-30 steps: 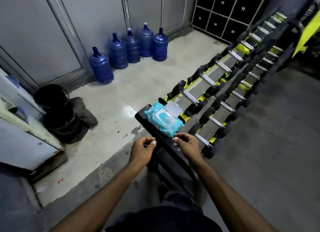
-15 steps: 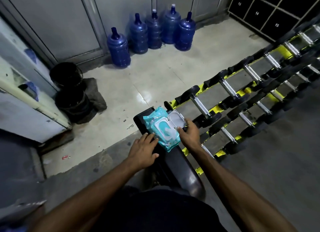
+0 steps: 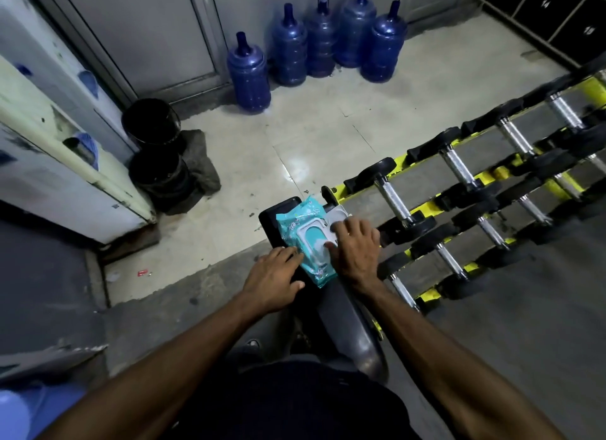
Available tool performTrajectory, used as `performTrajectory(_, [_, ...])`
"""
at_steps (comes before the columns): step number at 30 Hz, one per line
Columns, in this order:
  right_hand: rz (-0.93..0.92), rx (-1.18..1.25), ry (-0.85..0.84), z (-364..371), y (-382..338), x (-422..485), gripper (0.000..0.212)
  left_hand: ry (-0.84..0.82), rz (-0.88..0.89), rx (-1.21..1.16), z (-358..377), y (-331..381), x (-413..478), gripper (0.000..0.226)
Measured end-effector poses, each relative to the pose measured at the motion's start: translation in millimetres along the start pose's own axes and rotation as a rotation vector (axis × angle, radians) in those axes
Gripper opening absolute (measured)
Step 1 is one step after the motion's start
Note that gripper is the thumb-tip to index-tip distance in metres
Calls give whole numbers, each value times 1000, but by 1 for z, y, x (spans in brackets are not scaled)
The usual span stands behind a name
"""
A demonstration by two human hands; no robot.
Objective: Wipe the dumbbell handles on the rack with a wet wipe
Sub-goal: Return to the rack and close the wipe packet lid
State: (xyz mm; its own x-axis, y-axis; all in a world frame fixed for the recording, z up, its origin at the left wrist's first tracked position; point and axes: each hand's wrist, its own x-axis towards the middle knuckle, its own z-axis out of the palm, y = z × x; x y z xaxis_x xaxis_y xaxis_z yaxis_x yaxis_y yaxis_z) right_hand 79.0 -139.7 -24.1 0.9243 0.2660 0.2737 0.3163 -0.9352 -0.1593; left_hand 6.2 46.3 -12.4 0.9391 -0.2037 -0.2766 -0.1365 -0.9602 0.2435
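Wet wipe pack (image 3: 306, 243): teal, lying flat on the far end of the black bench pad (image 3: 347, 321), just beside the near end of the dumbbell rack (image 3: 421, 177). Its white lid (image 3: 339, 214) is flipped open toward the rack, and the opening faces up.

Your left hand (image 3: 273, 277): palm down, fingers straight, fingertips pressing the near left edge of the pack against the pad. Nothing is gripped.

Your right hand (image 3: 357, 249): over the pack's opening, fingers bent, thumb at the opening's edge. A bit of white shows at the opening by the thumb. You cannot tell from this view whether a wipe is pinched.

The 2 hands are close together, 1 on each side of the pack, and do not touch.

Rack: yellow frame, at least 2 tiers of dumbbells with black heads, running off to the upper right. The nearest top-tier dumbbell handle (image 3: 393, 198) is bare chrome and neither hand touches it.

Surroundings: 5 blue water jugs (image 3: 321, 46) stand against the back wall. 2 black buckets (image 3: 151, 121) stand at the left with a grey cloth (image 3: 200, 164) touching them. Numbered lockers (image 3: 557, 10) are at the upper right, 14 and 15 legible.
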Motion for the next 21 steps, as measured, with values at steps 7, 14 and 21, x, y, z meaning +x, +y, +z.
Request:
performTrajectory(7, [-191, 69, -274, 9, 1, -29, 31, 48, -25, 15, 1, -1, 5, 63])
performTrajectory(14, [-83, 78, -498, 1, -16, -27, 55, 18, -25, 81, 3, -5, 8, 68])
performTrajectory(21, [-32, 198, -534, 4, -21, -28, 61, 8, -36, 88, 3, -5, 11, 71])
